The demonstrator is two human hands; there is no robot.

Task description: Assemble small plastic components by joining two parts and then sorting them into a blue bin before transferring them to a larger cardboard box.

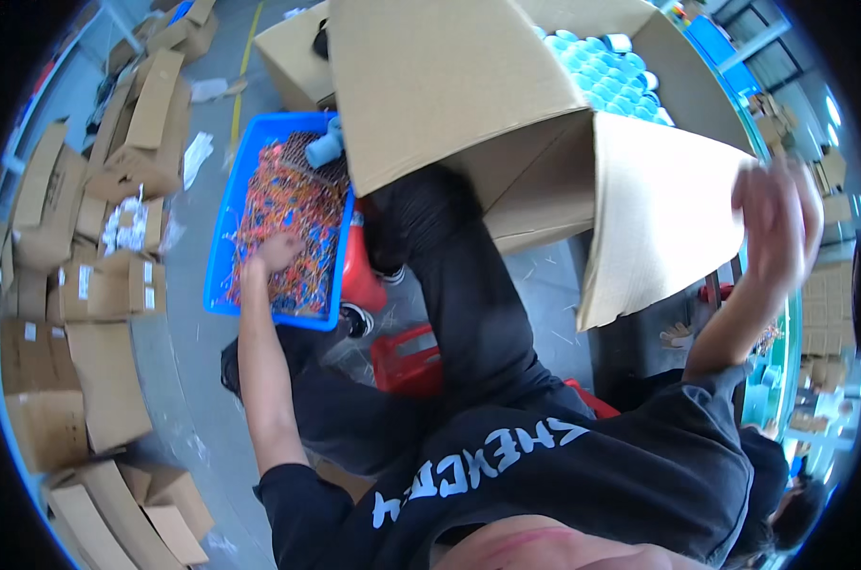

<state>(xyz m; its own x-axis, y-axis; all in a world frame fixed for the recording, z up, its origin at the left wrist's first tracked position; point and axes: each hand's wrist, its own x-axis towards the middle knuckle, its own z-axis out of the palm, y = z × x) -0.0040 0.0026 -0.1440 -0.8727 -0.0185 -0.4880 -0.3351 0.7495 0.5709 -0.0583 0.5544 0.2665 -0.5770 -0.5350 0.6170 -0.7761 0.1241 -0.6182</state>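
Observation:
My left hand [278, 252] is down in a blue plastic bin [223, 217], its fingers curled among a tangle of thin wired pieces [293, 204] in orange, red and blue. What those fingers hold, if anything, is too small to make out. A light-blue cylindrical piece [324, 147] lies on a dark grid-like tray [302, 152] at the bin's far end. Raised at the right, my right hand [780, 218] is smeared by motion, next to the flap [663, 204] of a big cardboard box [449, 81]. Inside that box stand rows of light-blue round pieces [606, 81].
Several open cartons [55, 408] line the floor on the left. A red stool [407, 361] is under me, with a red object [359, 275] beside the bin. A glove [678, 334] lies near the right-hand table. Another person's dark head [799, 503] shows at lower right.

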